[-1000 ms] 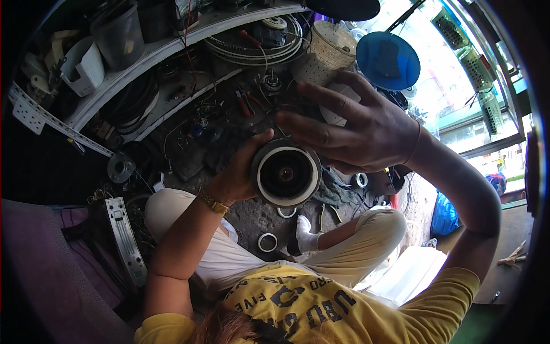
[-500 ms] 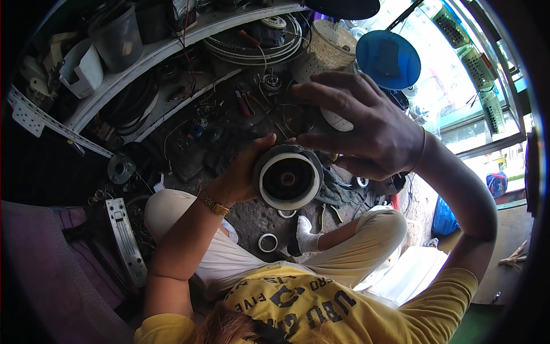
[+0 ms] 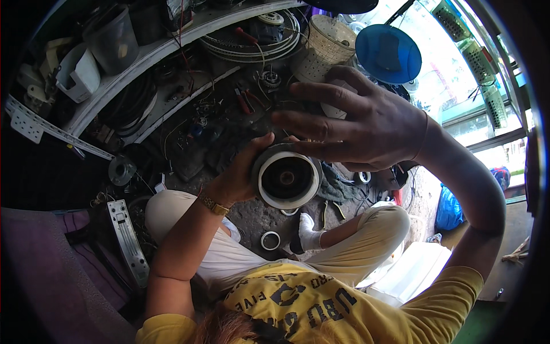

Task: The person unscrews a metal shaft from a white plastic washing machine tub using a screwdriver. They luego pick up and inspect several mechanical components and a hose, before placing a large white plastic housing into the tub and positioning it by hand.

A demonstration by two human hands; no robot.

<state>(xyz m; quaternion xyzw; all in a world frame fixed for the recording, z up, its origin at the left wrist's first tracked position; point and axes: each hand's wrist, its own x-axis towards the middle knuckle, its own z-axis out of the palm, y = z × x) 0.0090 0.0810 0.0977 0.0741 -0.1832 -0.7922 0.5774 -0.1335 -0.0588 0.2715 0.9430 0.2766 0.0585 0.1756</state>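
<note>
Left hand [image 3: 242,171] curled in a grip, thumb [image 3: 261,143] pointing 1–2 o'clock; left forearm [image 3: 182,247] coming in from 7 o'clock. Right hand [image 3: 381,127] raised, back showing, fingers [image 3: 322,129] spread toward 9 o'clock; right forearm [image 3: 465,176] slants toward 10–11 o'clock, elbow bent.

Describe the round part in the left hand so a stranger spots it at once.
Start at the yellow shirt at the bottom and go up to the left hand, just beyond a gold-coloured wristwatch. The round part is held there, its open end facing the camera. Unlike the thin white ring lower in the picture, it is dark and hollow inside, with a thick pale rim.
</note>
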